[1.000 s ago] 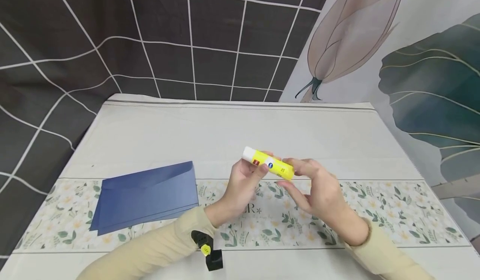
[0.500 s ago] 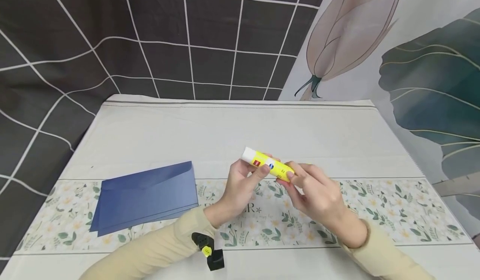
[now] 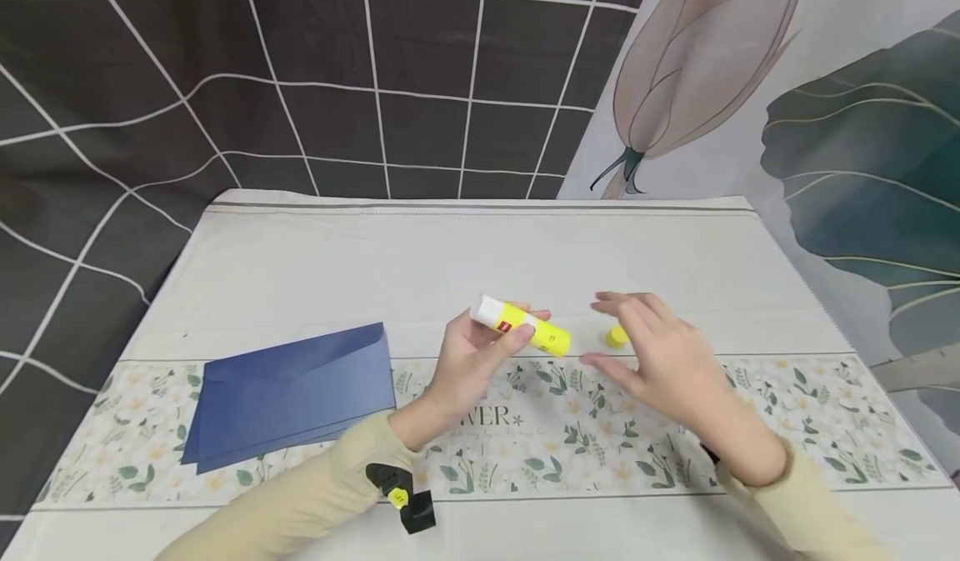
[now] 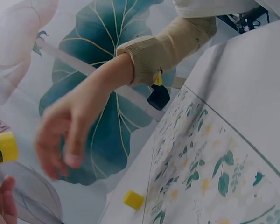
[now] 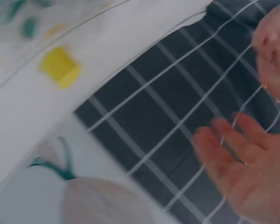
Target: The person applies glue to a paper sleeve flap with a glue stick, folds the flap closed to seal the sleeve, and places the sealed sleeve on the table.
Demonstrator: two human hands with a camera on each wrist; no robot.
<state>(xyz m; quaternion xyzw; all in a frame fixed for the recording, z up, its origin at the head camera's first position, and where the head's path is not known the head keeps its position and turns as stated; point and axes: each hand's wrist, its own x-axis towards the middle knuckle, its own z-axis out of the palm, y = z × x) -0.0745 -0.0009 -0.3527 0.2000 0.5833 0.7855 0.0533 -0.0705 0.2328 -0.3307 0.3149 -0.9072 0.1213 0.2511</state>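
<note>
A yellow glue stick (image 3: 531, 326) with a white end lies tilted in my left hand (image 3: 467, 369), gripped between thumb and fingers; its white end points up and left. My right hand (image 3: 675, 369) hovers to the right of it, fingers spread apart and holding nothing. Behind those fingers a small yellow cap (image 3: 617, 337) stands on the tablecloth, partly covered in the head view. The left wrist view shows the cap (image 4: 133, 199) whole, with only the glue stick's yellow end (image 4: 2, 148) at the edge. In the right wrist view the cap (image 5: 60, 66) is blurred.
Several dark blue envelopes (image 3: 296, 394) lie overlapping on the left of the table. A floral band (image 3: 570, 453) crosses the pale tablecloth (image 3: 360, 269). A dark grid curtain (image 3: 337, 86) hangs behind, and a leaf-printed one (image 3: 862, 152) at the right.
My right hand has let go of the glue stick's yellow end and moved right. My left hand has shifted slightly left with the stick. The yellow cap has come into sight.
</note>
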